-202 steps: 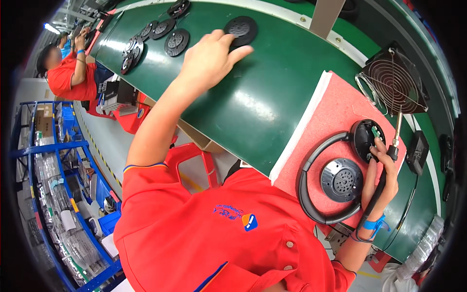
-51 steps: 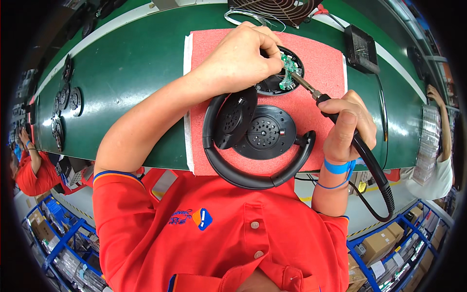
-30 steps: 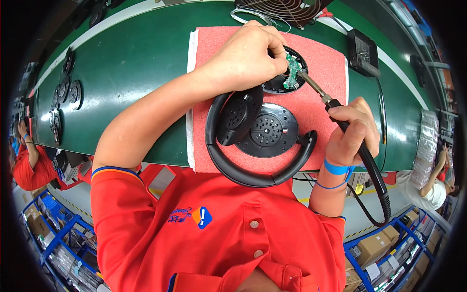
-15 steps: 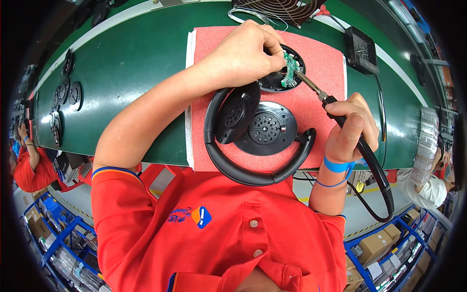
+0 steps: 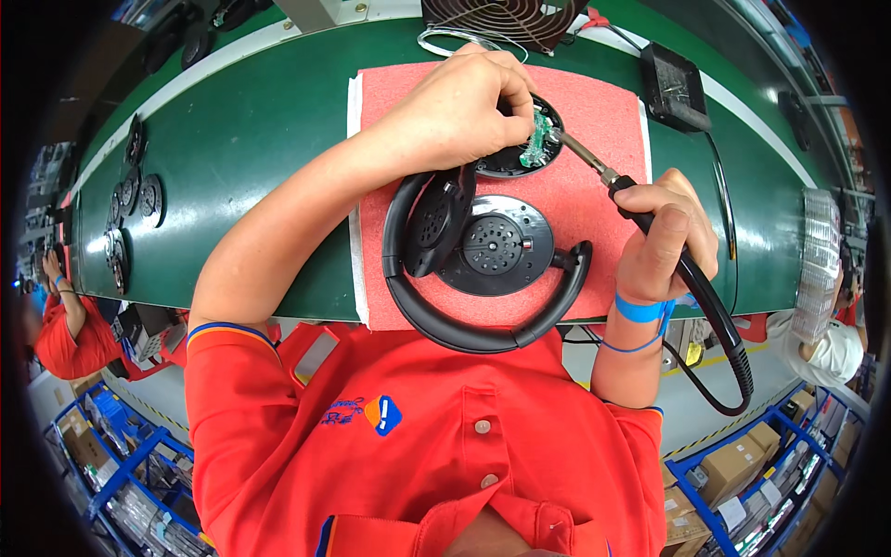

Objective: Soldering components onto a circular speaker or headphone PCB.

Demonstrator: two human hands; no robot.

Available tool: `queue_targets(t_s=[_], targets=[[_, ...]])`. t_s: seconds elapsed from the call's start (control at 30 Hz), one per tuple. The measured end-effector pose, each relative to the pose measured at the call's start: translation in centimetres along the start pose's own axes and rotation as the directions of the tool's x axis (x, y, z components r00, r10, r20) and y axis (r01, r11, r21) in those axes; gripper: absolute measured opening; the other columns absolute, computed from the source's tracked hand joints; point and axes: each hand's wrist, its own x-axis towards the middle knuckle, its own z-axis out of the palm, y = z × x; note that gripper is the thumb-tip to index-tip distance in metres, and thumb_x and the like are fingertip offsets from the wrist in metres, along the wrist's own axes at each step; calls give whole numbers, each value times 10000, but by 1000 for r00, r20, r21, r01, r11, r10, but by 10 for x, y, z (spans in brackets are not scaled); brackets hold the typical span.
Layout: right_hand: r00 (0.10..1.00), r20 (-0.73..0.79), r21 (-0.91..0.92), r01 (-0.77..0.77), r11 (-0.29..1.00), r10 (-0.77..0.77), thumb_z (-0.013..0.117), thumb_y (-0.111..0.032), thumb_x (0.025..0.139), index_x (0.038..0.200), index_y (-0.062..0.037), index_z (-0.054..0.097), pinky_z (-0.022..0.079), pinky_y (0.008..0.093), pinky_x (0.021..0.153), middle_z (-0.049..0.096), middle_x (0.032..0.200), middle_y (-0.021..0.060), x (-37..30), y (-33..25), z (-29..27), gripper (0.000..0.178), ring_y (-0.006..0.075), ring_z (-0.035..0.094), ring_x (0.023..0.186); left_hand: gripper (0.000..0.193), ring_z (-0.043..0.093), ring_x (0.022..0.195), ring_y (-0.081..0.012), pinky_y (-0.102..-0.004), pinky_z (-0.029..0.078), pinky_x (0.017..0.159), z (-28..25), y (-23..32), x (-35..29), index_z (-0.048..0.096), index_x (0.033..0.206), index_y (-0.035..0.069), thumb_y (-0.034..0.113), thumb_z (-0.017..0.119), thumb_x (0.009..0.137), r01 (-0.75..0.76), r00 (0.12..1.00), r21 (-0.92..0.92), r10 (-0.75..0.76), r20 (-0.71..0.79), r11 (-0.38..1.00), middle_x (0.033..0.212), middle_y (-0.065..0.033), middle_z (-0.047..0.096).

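1. Circuit board [image 5: 535,144], green, sits in an open earcup [image 5: 512,168] between the hands, over the pink mat [image 5: 601,116].
2. Left hand [image 5: 475,110]: thumb and forefinger close together at the board's left edge; whether they grip it cannot be told.
3. Right hand [image 5: 670,234]: clamped around a soldering iron [image 5: 707,295], tip at the board's right side.
4. Headband [image 5: 464,338] lies nearer the body.

A dark fan [image 5: 501,19] with a round wire front stands at the far side of the green table [image 5: 269,121]. Clear plastic trays [image 5: 817,265] are stacked on the right. Brown cardboard boxes [image 5: 736,461] sit on a blue rack [image 5: 689,490].
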Motion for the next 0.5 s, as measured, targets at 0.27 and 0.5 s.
queue_targets(t_s=[0.27,0.5], targets=[[999,-42,-9,7,1000,-7,442,-227,946,649,51,580,299,277,478,585,603,119,1,1,-3,430,147,426,514,109,483,1080,-214,-334,348,959,1,-7,-2,607,812,28,134,625,799,-140,989,-2,140,46,990,1120,-77,572],[998,-67,8,-7,1000,7,439,-235,948,637,53,573,299,282,480,576,602,120,0,1,-4,444,153,433,520,118,465,1082,-238,-341,370,951,-3,-11,-2,660,807,47,154,625,771,-69,991,-98,80,105,993,1141,-70,577]])
